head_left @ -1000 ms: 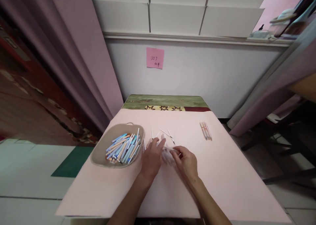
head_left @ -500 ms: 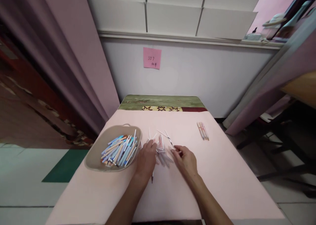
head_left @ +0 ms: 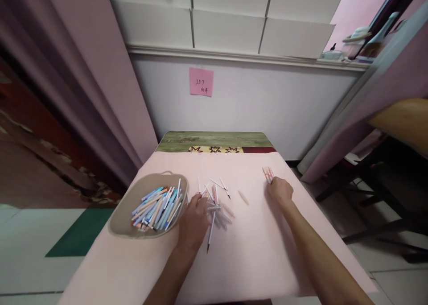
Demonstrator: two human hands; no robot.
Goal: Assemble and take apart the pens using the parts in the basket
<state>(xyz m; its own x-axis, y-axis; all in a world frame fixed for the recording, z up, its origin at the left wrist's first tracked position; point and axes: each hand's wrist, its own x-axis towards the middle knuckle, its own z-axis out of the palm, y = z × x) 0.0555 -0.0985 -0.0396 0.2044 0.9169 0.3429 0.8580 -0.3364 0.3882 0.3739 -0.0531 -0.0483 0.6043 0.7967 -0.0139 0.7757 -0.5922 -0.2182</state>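
Observation:
My left hand (head_left: 194, 218) rests at the near left of a loose pile of pen parts, its fingers bent and pressed together. What they grip is hidden. Thin white refills (head_left: 211, 231) with dark tips and clear caps (head_left: 219, 216) lie beside it. At the right, my right hand (head_left: 281, 191) closes over the near ends of a small row of pink-and-white pens (head_left: 268, 174); only their far ends show. One pale peach barrel (head_left: 243, 197) lies alone between the pile and my right hand.
A beige basket (head_left: 115, 222) full of blue, white and peach pens (head_left: 158, 207) stands at the left of the table. The pink cloth (head_left: 254, 260) covers most of the tabletop. Behind the table is a wall with a pink note (head_left: 201, 82).
My right hand has moved right, from the pile to the row of pens. A peach barrel now shows where that hand was. My left hand stays at the pile.

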